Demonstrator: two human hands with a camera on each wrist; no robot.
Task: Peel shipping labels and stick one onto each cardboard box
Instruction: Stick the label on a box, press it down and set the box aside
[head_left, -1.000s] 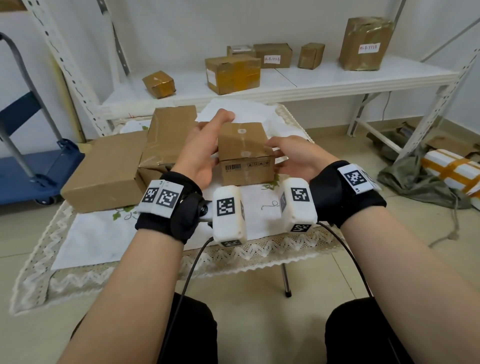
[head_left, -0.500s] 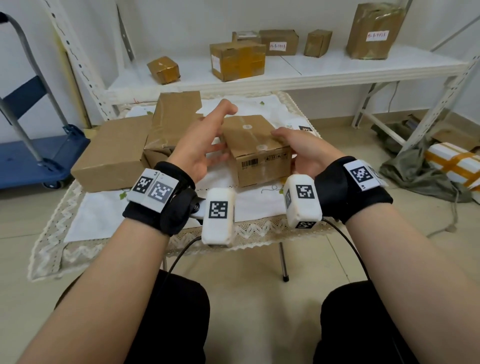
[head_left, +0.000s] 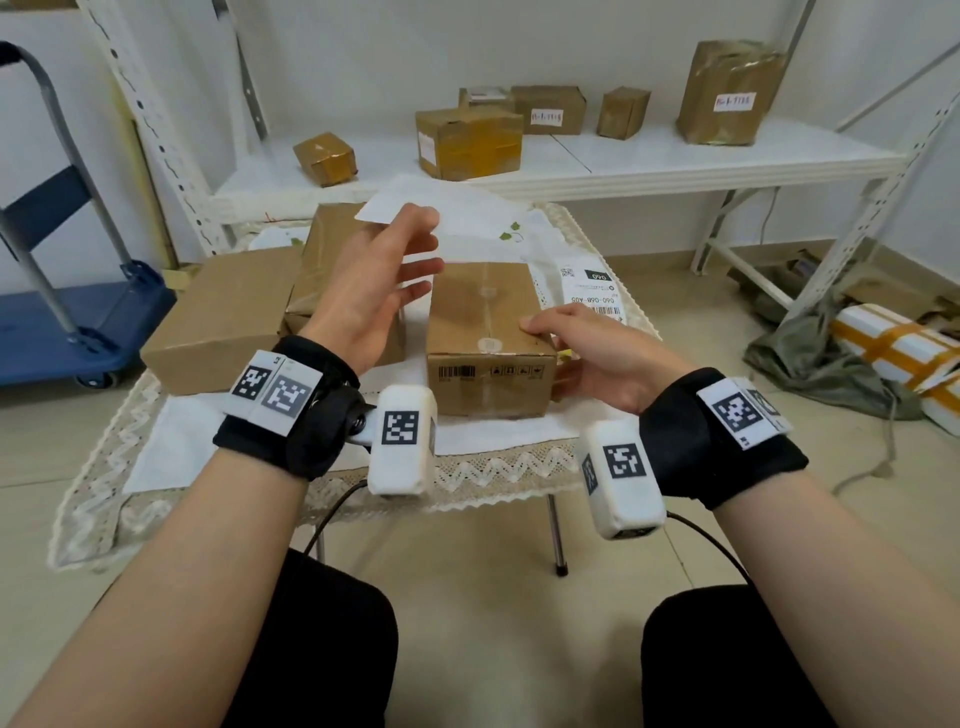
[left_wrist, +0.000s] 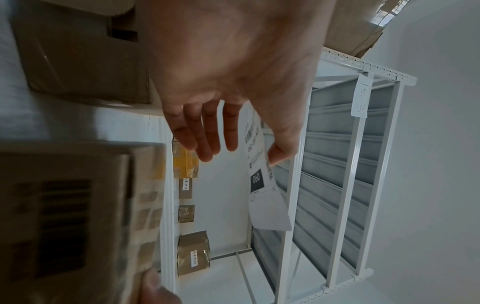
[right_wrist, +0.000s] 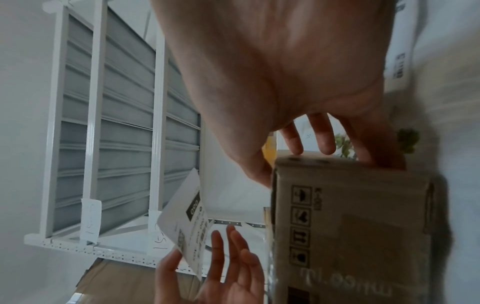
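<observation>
— Where's the label?

— In my left hand (head_left: 371, 291). My grip there pinches the label (left_wrist: 262, 181) between thumb and forefinger, the other three fingers spread straight. It hangs above the desk (head_left: 171, 447), printed face turned away from me, with a black block reading 060 showing in the wrist view.

— And the box?

— The box (head_left: 485, 338) stands on the desk's white cloth, at about 3 o'clock from my left hand and just beside it. My right hand (head_left: 597, 353) holds its right end: thumb pressed on the top edge, fingers curled round the far side. A barcode faces me on its near side.

— Anything else on the desk?

— Two bigger boxes at 9 o'clock of that one, touching each other, and a sheet of labels (head_left: 589, 291) lying flat at its 1 o'clock. On the shelf (head_left: 675, 161) behind stand more boxes, some of them bearing small white labels.
</observation>
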